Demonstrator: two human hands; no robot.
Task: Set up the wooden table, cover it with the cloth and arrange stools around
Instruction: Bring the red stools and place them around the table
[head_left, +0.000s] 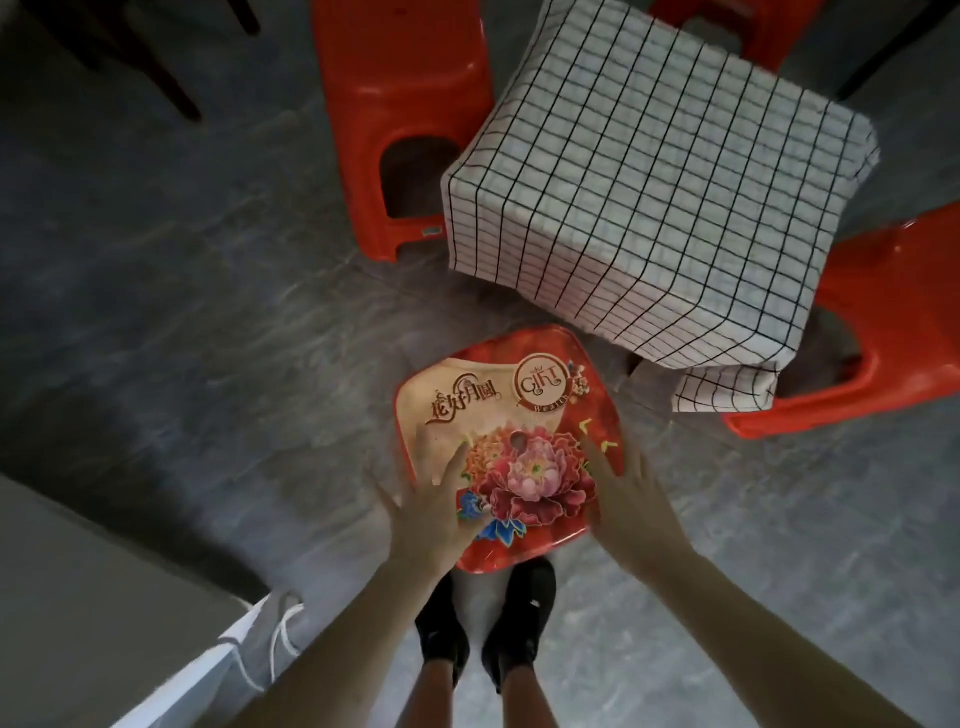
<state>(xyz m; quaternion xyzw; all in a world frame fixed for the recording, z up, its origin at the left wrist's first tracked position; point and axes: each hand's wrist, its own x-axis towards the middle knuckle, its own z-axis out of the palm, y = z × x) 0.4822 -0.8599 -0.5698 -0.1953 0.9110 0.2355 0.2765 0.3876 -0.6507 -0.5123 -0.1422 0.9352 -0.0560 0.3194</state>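
The table stands at the upper right, fully draped in a white cloth with a black grid (660, 192); no wood shows. A red stool with a flower-printed seat (514, 415) stands on the floor just in front of the table's near corner. My left hand (436, 499) lies on the seat's left edge with fingers spread. My right hand (631, 493) lies on its right edge, fingers straight. A plain red stool (400, 104) stands at the table's left side and another red stool (883, 322) at its right side.
My two feet in black shoes (488, 629) stand right behind the printed stool. A white bag with cord handles (244, 654) sits at the lower left next to a grey block (93, 587). Dark furniture legs (135, 62) show at the top left. Part of a further red stool (737, 26) peeks behind the table.
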